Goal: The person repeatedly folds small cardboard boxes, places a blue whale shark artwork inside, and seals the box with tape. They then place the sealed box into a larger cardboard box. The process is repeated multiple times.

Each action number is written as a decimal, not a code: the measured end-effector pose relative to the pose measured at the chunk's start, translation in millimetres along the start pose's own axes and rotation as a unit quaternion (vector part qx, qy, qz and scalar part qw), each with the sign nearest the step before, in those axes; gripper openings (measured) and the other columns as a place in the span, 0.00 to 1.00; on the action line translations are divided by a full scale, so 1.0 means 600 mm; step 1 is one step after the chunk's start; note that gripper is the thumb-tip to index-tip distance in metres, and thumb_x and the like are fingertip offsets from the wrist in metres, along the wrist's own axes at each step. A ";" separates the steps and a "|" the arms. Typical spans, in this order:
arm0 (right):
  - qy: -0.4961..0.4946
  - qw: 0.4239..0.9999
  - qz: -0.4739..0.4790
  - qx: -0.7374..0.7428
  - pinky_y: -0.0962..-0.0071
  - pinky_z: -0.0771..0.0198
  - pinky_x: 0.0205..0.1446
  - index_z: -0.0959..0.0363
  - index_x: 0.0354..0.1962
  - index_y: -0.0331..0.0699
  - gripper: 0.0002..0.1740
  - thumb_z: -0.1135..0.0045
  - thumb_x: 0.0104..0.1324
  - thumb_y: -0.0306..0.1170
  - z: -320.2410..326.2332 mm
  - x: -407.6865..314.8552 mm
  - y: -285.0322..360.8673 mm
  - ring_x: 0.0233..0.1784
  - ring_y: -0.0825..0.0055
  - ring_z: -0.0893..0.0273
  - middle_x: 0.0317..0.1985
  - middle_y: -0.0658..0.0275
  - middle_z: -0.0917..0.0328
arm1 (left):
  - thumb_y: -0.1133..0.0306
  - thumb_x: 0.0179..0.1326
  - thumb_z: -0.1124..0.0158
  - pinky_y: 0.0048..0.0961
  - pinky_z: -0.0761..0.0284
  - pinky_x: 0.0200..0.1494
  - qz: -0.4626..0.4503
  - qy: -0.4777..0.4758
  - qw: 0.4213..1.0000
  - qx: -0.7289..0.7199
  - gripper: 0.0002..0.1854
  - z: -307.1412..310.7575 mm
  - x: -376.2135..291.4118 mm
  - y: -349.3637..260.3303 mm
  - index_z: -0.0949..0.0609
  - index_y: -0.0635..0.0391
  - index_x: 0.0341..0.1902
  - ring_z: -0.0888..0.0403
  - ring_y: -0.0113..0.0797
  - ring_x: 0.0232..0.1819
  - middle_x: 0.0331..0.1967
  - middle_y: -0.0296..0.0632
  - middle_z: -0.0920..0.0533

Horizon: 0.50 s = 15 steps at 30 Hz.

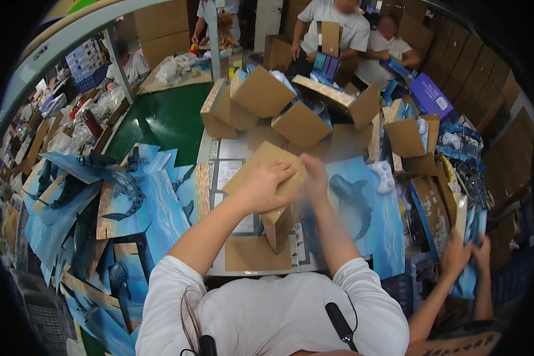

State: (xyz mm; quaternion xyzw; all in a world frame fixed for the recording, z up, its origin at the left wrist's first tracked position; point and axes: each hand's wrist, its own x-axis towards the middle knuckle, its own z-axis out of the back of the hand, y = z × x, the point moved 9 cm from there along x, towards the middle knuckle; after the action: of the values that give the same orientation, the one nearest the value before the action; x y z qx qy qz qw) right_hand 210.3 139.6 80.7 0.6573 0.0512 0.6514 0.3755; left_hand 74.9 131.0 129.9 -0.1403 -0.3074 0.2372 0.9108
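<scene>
A folded piece of brown cardboard (249,171) stands tilted on the work surface in front of me. My left hand (269,184) lies across its upper panel with the fingers spread over it. At the panel's right edge is my right hand (316,178), blurred, fingertips close to or touching the cardboard; its grip is unclear. A brown flap (258,253) rests below, near the table's front edge. To the right lies a blue printed card sheet (349,207) with a whale shark picture, and a white game controller (384,177) sits at its upper right.
Blue shark-printed card sheets (133,191) are heaped at left. Folded cardboard boxes (302,124) crowd the far side. At lower right, another person's hands (460,256) hold a blue printed piece. Several people stand beyond. A metal post (214,40) rises behind the green tabletop (164,118).
</scene>
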 end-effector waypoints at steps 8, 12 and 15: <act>0.196 0.955 0.030 -0.221 0.68 0.32 0.35 0.26 0.34 0.39 0.15 0.44 0.43 0.26 -0.051 0.059 0.065 0.37 0.61 0.28 0.32 0.60 0.26 | 0.61 0.50 0.42 0.42 0.30 0.44 0.135 0.043 0.982 0.123 0.23 -0.005 0.013 -0.006 0.30 0.59 0.49 0.26 0.49 0.47 0.40 0.54 0.23; 0.111 0.984 -0.098 -0.100 0.71 0.31 0.38 0.26 0.36 0.35 0.12 0.42 0.54 0.31 -0.070 -0.015 0.170 0.36 0.66 0.25 0.33 0.58 0.24 | 0.80 0.43 0.44 0.46 0.28 0.34 0.194 -0.117 0.965 0.132 0.15 0.126 -0.026 0.053 0.31 0.55 0.37 0.24 0.57 0.34 0.27 0.55 0.21; 0.350 0.770 -0.429 0.317 0.71 0.30 0.46 0.33 0.48 0.34 0.25 0.56 0.65 0.48 -0.172 -0.253 0.124 0.40 0.69 0.25 0.40 0.58 0.25 | 0.84 0.44 0.49 0.37 0.25 0.40 0.241 -0.253 0.934 0.073 0.18 0.210 -0.095 0.087 0.34 0.56 0.42 0.21 0.50 0.39 0.32 0.55 0.21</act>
State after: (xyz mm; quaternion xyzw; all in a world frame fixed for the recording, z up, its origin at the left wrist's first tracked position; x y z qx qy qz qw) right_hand 64.5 46.0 -15.0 0.3754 0.6597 0.5539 0.3422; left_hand -62.3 159.6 178.0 -0.0790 -0.4661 0.4993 0.7261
